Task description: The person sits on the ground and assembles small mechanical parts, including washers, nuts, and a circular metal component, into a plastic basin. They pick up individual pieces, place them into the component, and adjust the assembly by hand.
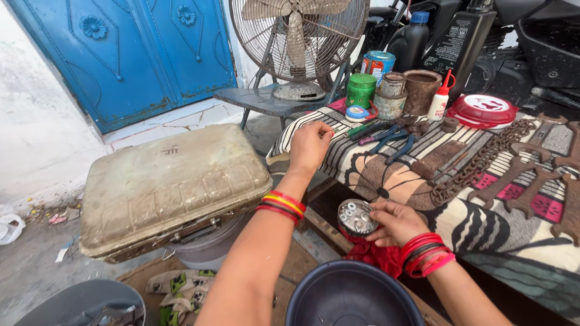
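The table (pixel 483 223) is low and covered with a striped, patterned cloth (pixel 386 175) in black, cream and pink. The left hand (pixel 310 147) reaches out to the cloth's near edge, fingers curled loosely together and resting on it, gripping nothing that shows. The right hand (pixel 396 222) is closed around a small round tin (pixel 356 218) full of washers and nuts, held just off the table's front edge with a red rag (pixel 377 255) under it. Below the tin sits a dark bowl (pixel 353 297).

On the cloth lie pliers (pixel 396 140) with blue handles, a rusty chain (pixel 480 162) and several rusty spanners (pixel 531 181). At the back stand cans (pixel 377 81), a green jar (pixel 361 90), a rusty cup (pixel 421 90), a small white bottle (pixel 441 99) with a red cap and a red lid (pixel 485 110). Dark oil bottles (pixel 447 42) stand behind.

A dusty fan (pixel 299 42) rests on a grey stool (pixel 260 99). Left of the arms a worn metal case (pixel 169 187) sits on a bucket (pixel 208 247). The floor (pixel 30 265) is bare grey concrete with litter, a whitewashed wall (pixel 36 121) and a blue door (pixel 133 54) behind.
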